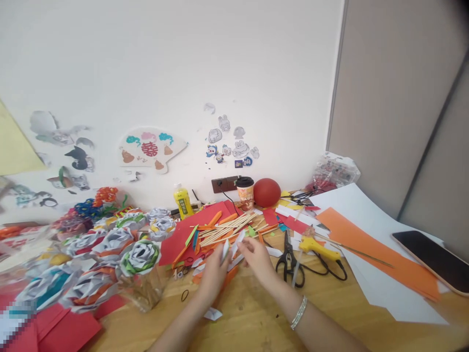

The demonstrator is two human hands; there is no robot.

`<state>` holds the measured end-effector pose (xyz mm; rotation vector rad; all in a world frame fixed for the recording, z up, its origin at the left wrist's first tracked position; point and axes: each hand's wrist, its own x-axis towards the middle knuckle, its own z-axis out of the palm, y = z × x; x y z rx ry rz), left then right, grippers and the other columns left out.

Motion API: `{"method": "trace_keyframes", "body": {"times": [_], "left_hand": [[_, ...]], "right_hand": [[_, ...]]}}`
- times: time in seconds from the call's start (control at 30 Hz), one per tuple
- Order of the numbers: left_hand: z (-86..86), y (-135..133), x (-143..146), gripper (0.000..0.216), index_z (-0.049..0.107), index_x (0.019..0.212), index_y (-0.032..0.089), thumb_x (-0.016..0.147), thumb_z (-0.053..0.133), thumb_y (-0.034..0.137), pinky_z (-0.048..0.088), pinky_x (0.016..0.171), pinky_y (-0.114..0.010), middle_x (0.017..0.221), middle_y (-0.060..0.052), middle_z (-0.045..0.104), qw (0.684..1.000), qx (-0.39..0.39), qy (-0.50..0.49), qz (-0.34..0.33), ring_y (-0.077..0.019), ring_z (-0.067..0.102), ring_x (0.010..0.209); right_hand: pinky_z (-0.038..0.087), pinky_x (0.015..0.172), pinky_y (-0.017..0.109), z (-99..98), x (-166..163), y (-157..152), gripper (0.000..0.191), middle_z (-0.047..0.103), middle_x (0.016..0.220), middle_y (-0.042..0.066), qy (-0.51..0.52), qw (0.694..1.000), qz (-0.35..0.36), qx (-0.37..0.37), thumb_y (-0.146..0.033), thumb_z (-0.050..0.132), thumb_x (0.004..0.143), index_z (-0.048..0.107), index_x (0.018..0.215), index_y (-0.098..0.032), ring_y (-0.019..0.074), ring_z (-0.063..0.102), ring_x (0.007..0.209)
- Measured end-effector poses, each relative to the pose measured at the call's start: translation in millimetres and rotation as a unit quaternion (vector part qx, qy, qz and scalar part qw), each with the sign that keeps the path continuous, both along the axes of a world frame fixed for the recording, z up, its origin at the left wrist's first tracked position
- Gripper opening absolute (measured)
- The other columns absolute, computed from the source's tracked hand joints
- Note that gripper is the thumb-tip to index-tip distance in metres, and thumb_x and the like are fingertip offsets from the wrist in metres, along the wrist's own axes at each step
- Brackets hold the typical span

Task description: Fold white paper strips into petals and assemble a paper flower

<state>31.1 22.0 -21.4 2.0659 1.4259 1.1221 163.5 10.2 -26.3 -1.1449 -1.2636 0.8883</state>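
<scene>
Forearms (322, 325) lie nearest the camera, entering over the wooden table (244, 330); clock directions below are taken from the hands, with 12 o'clock toward the wall (278, 88). A bracelet (299, 313) encircles the right wrist at 4 o'clock.

Left hand (213, 274): fingers pinching a folded paper (225, 248) (white, with green showing), held above the table at the centre. Right hand (256, 256): thumb and fingers drawn close together beside a white strip (240, 238); whether they grip it cannot be told.

Sticks (229, 230) lie in a loose pile at 12 o'clock, among coloured paper strips. Beyond them, also at 12 o'clock, stands a lidded cup (245, 194), with a red balloon (267, 192) just beside it at 1 o'clock. A yellow bottle (183, 203) stands at 11 o'clock.

At 3 o'clock, in order outward: scissors (290, 261), glue gun (320, 248), orange paper (381, 259), phone (434, 259).

At 9 o'clock: paper flowers (140, 256) (the nearest sits above a clear container (143, 292)). At 8 o'clock: a small black band (185, 295). At 7 o'clock: a white scrap (213, 314).
</scene>
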Motion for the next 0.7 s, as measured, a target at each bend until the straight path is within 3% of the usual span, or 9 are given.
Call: {"method": "trace_keyframes", "body": {"times": [0.13, 0.2, 0.3, 0.43, 0.57, 0.7], "left_hand": [[-4.0, -17.8, 12.2, 0.022, 0.050, 0.071, 0.018, 0.077, 0.046, 0.039, 0.039, 0.062, -0.027, 0.070, -0.001, 0.056, 0.998, -0.024, -0.028, -0.058, -0.0163, 0.047, 0.065], [-3.7, -18.4, 11.5, 0.024, 0.049, 0.071, 0.018, 0.074, 0.050, 0.042, 0.039, 0.063, -0.027, 0.069, 0.000, 0.054, 0.995, -0.050, -0.065, -0.064, -0.0161, 0.046, 0.065], [-0.5, -17.6, 6.6, 0.032, 0.048, 0.070, 0.019, 0.077, 0.041, 0.049, 0.040, 0.063, -0.027, 0.068, 0.000, 0.051, 0.985, -0.087, -0.135, -0.064, -0.0155, 0.046, 0.065], [6.2, -21.2, 2.6, 0.035, 0.047, 0.076, 0.020, 0.078, 0.035, 0.054, 0.039, 0.054, -0.026, 0.065, 0.001, 0.049, 0.964, -0.166, -0.200, -0.058, -0.0141, 0.045, 0.058], [7.2, -22.5, 3.5, 0.031, 0.049, 0.074, 0.020, 0.076, 0.042, 0.050, 0.040, 0.055, -0.024, 0.065, 0.001, 0.050, 0.954, -0.180, -0.223, -0.084, -0.0140, 0.047, 0.060], [1.1, -19.4, 3.7, 0.030, 0.046, 0.074, 0.020, 0.077, 0.041, 0.050, 0.037, 0.047, -0.023, 0.060, 0.003, 0.048, 0.948, -0.192, -0.233, -0.101, -0.0127, 0.046, 0.053]], "right_hand": [[0.037, 0.052, 0.025, -1.0, 4.4, 2.5, 0.022, 0.052, 0.056, -0.001, -0.117, 0.988, -0.097, 0.023, -0.036, 0.051, 0.074, 0.051, 0.063, -0.017, 0.0135, 0.047, 0.054], [0.035, 0.050, 0.024, 0.6, 6.9, 4.0, 0.018, 0.046, 0.052, -0.003, -0.120, 0.990, -0.079, 0.007, -0.030, 0.047, 0.075, 0.049, 0.061, -0.018, 0.0127, 0.044, 0.051], [0.034, 0.047, 0.022, 5.7, 8.8, 2.8, 0.016, 0.044, 0.050, -0.005, -0.076, 0.997, 0.017, -0.008, -0.023, 0.039, 0.078, 0.053, 0.073, -0.017, 0.0117, 0.043, 0.047], [0.038, 0.053, 0.022, 10.8, 6.6, -5.3, 0.026, 0.047, 0.057, -0.005, -0.065, 0.989, 0.120, 0.052, -0.022, 0.043, 0.079, 0.050, 0.104, -0.018, 0.0115, 0.048, 0.054], [0.040, 0.056, 0.022, 10.8, 3.1, -12.8, 0.041, 0.046, 0.057, -0.007, -0.092, 0.985, 0.125, 0.069, -0.018, 0.046, 0.079, 0.038, 0.120, -0.020, 0.0120, 0.050, 0.055], [0.043, 0.062, 0.025, 10.4, 0.5, -16.9, 0.035, 0.057, 0.069, -0.001, -0.165, 0.976, 0.098, 0.102, -0.021, 0.046, 0.081, 0.045, 0.116, -0.022, 0.0150, 0.054, 0.064]]}}
